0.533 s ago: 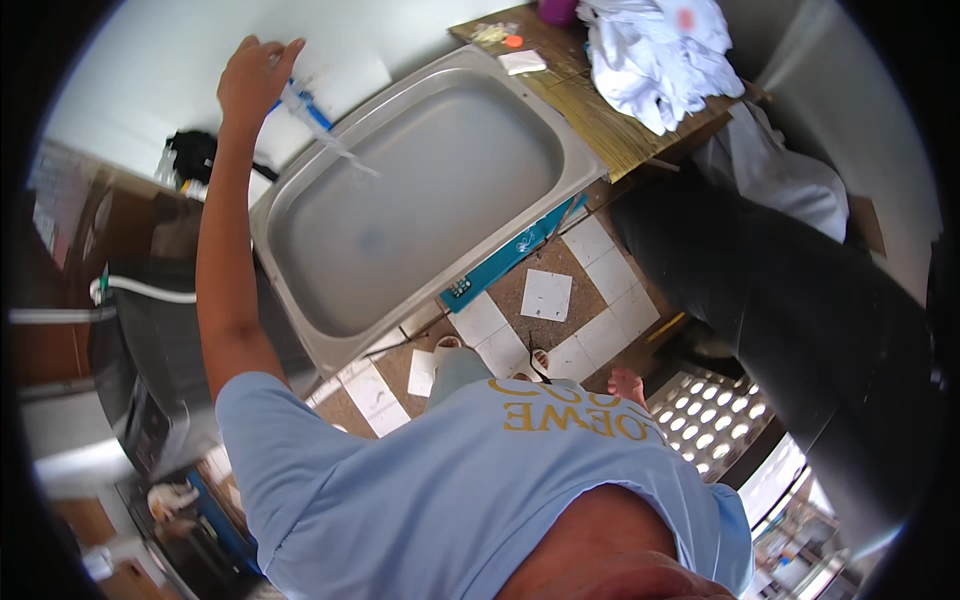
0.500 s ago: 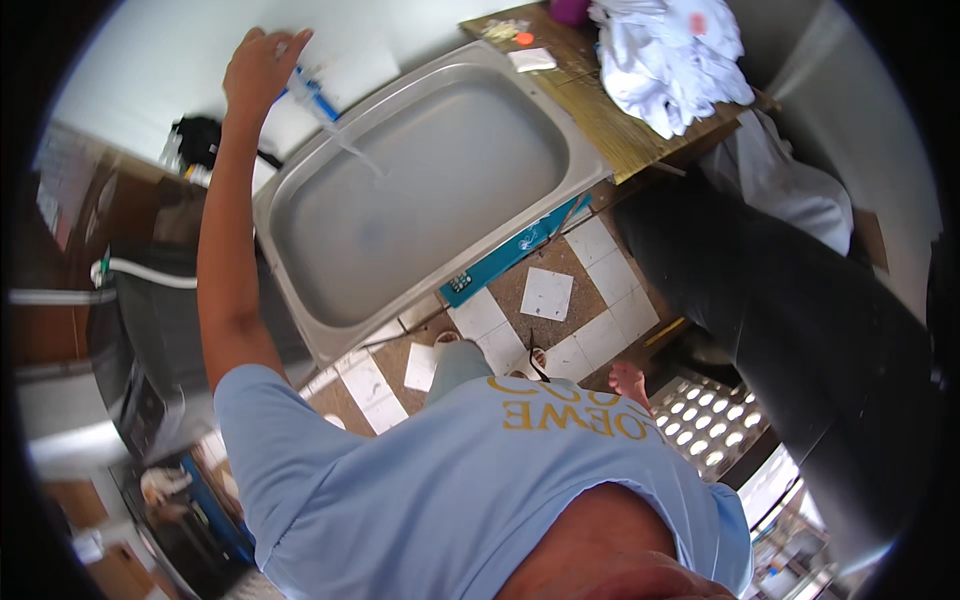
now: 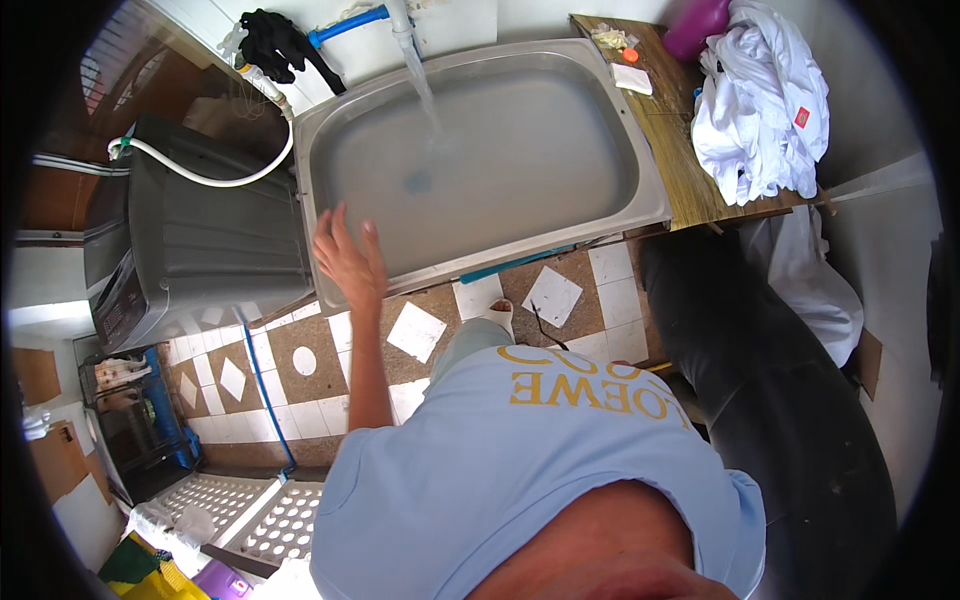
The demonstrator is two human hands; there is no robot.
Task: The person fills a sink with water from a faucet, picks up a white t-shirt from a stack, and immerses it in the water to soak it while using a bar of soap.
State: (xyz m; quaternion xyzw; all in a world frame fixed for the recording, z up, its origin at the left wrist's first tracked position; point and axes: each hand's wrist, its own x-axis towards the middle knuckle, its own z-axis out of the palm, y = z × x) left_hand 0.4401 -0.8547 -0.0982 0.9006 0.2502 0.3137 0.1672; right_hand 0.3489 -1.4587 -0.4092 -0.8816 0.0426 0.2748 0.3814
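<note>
The fingers of the left hand are loosely spread, the thumb standing a little away from the rest, and I see nothing between them; the right hand is out of my sight, so how it stands I cannot tell. The left hand hangs by the near left corner of a metal basin, palm turned down; whether it touches the rim or floats just above it I cannot make out, but the slack fingers suggest it bears no weight. The basin lies right in front of the person, broad and shallow, holding cloudy water; a bluish patch shows low in it, too blurred to name. A white pipe points down over the far rim, probably set there so that its stream falls inside; a blue pipe meets it along the wall, and a black cloth hangs near by, perhaps to be out of the wet. To the right a wooden board adjoins the basin, likely a handy dry shelf; heaped white cloth lies on it, beside a purple container, an orange cap and a white packet; to the left stands a grey machine, a white hose looping over it.
</note>
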